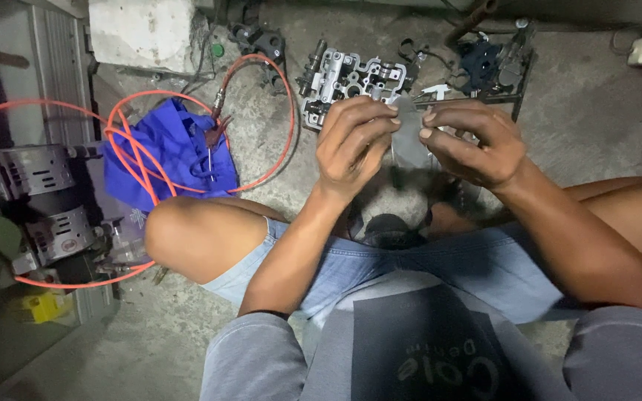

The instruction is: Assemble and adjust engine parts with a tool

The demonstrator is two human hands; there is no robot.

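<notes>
Above the lap, both hands meet with wrists bent inward: the left hand [352,141] and right hand [469,141] pinch a thin grey sheet [409,141] by its top edge (fingers curled), just before the cylinder head [347,80] on the floor.

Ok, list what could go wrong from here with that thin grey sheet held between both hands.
1. The thin grey sheet is pinched only at the fingertips of the left hand and right hand; it could crease or tear.
2. If it slips, it may drop onto the gritty concrete floor and pick up dirt.
3. The orange hose loops near the left knee; shifting could snag it.
</notes>
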